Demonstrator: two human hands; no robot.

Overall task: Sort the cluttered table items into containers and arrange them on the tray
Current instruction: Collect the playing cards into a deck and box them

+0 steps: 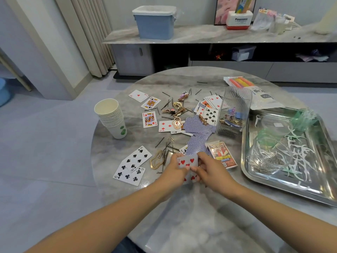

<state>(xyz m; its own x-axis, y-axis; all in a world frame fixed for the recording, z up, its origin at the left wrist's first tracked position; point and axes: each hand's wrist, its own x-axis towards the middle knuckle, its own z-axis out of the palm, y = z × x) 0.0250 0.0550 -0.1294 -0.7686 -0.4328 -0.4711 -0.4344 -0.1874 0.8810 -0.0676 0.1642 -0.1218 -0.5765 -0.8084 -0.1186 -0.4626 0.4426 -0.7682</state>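
Both hands hold a small stack of playing cards (pixel 187 162) with a seven of hearts on top, just above the near part of the round marble table (pixel 182 216). My left hand (pixel 175 173) grips the stack's left side, and my right hand (pixel 209 169) pinches its right side. Loose cards (pixel 134 164), face up and face down, lie scattered across the table among bobby pins (pixel 167 154) and gold hair clips (pixel 156 159). A card box (pixel 222 155) lies right of my hands. The metal tray (pixel 255 176) sits at the right, holding a glass bowl (pixel 268 159) and floss picks.
A stack of paper cups (pixel 112 117) stands at the table's left. A clear ribbed container (pixel 234 110) with clips and pins stands left of the tray. Plastic packets (pixel 255 94) lie at the far right. A low cabinet with a blue bin (pixel 155 22) is behind.
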